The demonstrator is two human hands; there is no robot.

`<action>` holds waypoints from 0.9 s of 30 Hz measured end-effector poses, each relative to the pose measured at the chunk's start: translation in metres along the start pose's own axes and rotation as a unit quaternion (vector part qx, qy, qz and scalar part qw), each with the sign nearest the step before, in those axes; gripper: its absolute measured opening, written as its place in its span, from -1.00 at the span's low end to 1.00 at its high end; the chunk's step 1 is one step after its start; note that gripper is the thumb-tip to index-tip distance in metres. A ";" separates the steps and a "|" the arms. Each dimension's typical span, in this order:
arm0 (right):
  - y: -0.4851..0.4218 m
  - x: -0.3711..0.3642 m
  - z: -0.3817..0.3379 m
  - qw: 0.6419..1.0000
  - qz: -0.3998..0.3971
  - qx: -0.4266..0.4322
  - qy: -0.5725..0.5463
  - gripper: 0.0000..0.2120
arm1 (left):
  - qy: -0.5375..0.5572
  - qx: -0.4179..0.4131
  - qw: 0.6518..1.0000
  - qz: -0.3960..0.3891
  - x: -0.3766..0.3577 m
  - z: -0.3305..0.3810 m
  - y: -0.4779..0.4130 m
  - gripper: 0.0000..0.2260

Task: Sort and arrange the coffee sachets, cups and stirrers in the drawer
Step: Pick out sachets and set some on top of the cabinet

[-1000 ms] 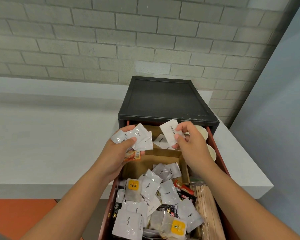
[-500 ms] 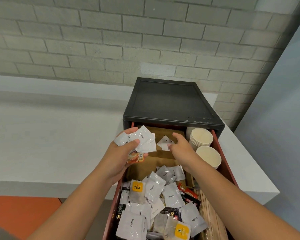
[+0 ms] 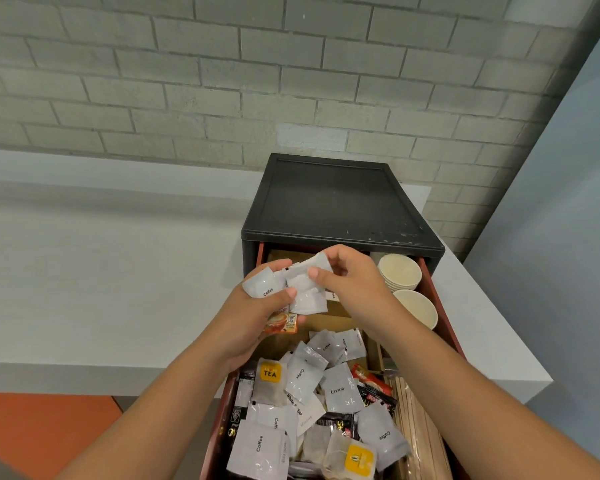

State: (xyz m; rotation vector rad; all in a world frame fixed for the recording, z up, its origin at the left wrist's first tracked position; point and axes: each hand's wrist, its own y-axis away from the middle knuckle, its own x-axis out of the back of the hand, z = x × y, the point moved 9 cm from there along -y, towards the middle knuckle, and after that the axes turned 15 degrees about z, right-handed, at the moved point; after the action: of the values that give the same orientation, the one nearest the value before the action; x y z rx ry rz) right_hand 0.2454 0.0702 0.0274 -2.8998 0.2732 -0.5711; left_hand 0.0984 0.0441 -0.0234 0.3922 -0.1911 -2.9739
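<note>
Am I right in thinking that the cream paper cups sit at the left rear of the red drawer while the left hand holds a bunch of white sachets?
Not quite: the head view shows the cream paper cups at the right rear of the red drawer, not the left. The left hand does hold a bunch of white sachets.

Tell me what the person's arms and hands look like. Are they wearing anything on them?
Nothing at all. The left hand and right hand are bare: no gloves, no rings. The left forearm and right forearm are bare too, with no sleeves, watch or bracelet showing, right up to the picture's bottom edge.
</note>
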 end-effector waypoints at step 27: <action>0.021 0.008 -0.002 0.998 -0.019 0.031 0.060 -0.48 | 0.015 0.003 0.999 -0.035 -0.008 -0.001 0.007 -0.63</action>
State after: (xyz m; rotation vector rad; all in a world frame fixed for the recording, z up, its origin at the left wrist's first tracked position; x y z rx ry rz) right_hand 0.2488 0.0483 0.0284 -2.8211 0.2132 -0.7481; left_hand 0.1074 0.0385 -0.0213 0.4520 -0.1864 -3.0340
